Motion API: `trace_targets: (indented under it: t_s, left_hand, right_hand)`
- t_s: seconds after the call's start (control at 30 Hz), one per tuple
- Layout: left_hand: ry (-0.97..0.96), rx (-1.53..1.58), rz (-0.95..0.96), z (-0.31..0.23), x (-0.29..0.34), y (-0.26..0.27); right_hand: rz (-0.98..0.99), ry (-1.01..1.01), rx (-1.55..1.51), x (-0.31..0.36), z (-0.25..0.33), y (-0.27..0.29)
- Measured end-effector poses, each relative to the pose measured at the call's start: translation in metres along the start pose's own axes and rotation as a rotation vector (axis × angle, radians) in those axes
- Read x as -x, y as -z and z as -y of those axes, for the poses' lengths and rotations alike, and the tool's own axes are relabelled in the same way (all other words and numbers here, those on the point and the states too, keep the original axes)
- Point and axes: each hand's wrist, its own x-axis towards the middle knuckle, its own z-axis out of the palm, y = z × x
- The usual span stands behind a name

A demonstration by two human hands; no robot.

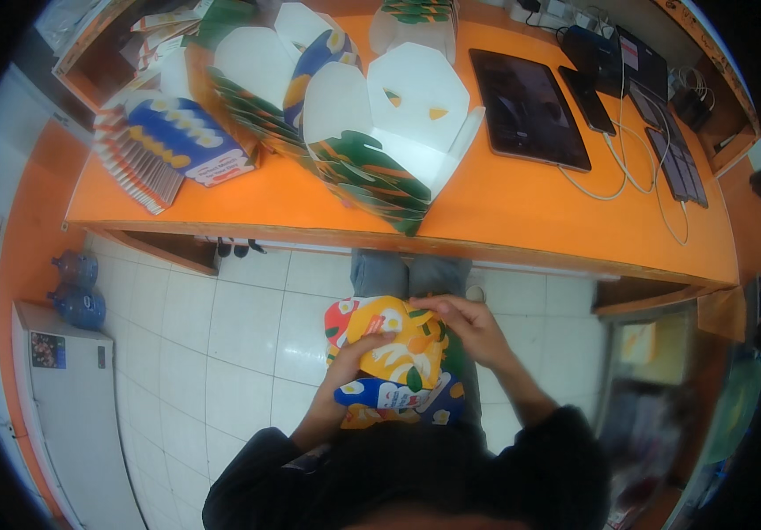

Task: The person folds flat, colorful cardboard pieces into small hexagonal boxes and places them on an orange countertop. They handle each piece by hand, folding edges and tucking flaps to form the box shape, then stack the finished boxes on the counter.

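Observation:
Above my lap is a yellow printed paper food box (411,349) with a red flap showing at its left. My left hand (354,358) grips its left side, the thumb lying across the printed face. At the upper right corner, the fingers of my right hand (471,329) pinch the edge of the same box. Just below it, a blue printed cardboard piece (367,391) rests against my lap, partly covered. Whether this piece belongs to the held box I cannot tell.
On the orange table (539,212) ahead stand nested open food boxes (416,93) with white insides. Left of them are stacked flat cartons (181,137). A tablet (530,106), a phone (586,99) and white cables lie at the right. Water jugs (78,305) top a white cabinet (67,380).

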Motion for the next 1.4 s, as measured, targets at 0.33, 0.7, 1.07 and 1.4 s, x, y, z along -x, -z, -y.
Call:
trace_targets:
  t_s: [0.33, 0.7, 1.07, 1.4]
  left_hand:
    - [-0.051, -0.269, 0.252, -0.009, 0.02, 0.022]
    - [-0.113, -0.537, 0.474, 0.006, 0.008, 0.015]
    - [-0.043, -0.023, 0.004, -0.007, 0.022, 0.01]
    - [0.046, -0.082, -0.016, -0.003, 0.028, 0.004]
  right_hand:
    - [0.401, -0.167, -0.65, 0.007, -0.009, -0.001]
    - [0.444, -0.426, 0.014, 0.02, -0.019, -0.009]
    - [0.338, -0.416, -0.691, 0.03, -0.042, -0.006]
    - [0.414, -0.53, -0.589, 0.047, -0.059, 0.001]
